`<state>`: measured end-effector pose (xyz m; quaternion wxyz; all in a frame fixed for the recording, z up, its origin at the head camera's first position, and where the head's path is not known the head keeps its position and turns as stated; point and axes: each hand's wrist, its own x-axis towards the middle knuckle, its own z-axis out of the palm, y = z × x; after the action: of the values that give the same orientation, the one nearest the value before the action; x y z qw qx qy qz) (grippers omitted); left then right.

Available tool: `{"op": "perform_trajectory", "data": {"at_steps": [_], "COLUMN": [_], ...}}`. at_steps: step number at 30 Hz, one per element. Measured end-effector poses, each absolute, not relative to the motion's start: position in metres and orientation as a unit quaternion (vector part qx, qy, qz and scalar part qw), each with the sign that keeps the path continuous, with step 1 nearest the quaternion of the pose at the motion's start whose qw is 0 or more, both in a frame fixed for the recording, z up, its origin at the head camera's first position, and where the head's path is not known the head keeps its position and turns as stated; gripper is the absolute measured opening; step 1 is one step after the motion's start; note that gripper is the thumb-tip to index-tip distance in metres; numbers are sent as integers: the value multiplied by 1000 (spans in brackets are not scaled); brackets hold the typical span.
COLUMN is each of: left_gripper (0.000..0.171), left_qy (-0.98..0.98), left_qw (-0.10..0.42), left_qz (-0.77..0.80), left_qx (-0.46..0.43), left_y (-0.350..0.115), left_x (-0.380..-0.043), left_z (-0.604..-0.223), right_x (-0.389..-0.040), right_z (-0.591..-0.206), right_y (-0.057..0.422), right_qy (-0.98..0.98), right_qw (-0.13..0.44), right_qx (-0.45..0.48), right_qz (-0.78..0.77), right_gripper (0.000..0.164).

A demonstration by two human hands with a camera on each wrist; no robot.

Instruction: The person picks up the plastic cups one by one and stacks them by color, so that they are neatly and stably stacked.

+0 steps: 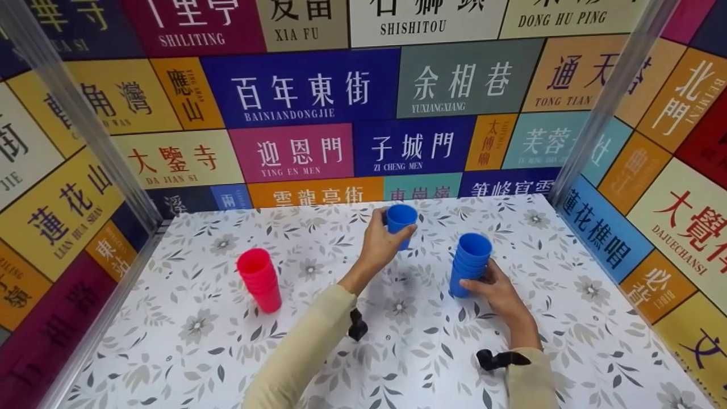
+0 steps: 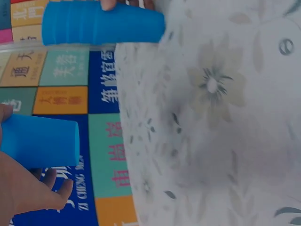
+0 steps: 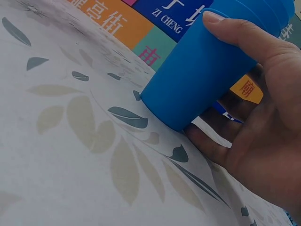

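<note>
My left hand grips a single blue cup round its side, thumb on the near face. The cup is upright, mouth up. In the left wrist view a strip of wall shows between the base of this blue cup and the tabletop. To the right, my right hand holds a stack of several nested blue cups, thumb in front and fingers behind. The lowest cup of this blue stack has its base right at the tablecloth in the right wrist view.
A stack of nested red cups stands mouth up on the left of the table. White cloth with grey leaves and flowers covers the tabletop. Walls of coloured name panels rise behind and at both sides, with clear corner posts.
</note>
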<state>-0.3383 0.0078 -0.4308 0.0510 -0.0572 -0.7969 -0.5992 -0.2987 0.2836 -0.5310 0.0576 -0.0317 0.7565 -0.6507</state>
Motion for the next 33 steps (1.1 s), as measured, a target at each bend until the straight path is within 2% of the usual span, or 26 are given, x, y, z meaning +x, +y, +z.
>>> {"op": "perform_trajectory", "data": {"at_steps": [6,23,33], "left_gripper": [74,70,69], "left_qy": [-794,-781,-777], "left_qw": [33,35,57], "left_qz": [-601,-606,-613], "left_qx": [-81,-147,-133], "left_y": [20,50,74], "left_x": [-327,-311,-304], "left_z": [-406,-362,-349], "right_x": [-299,-299,-300], "right_z": [-530,-530,-529], "right_y": [285,284,283], "right_qy": [757,775,784], "right_qw": [63,71,77], "right_qx": [-26,-27,-11], "right_qz": [-650,-627,-615], "right_gripper": [93,94,100]}}
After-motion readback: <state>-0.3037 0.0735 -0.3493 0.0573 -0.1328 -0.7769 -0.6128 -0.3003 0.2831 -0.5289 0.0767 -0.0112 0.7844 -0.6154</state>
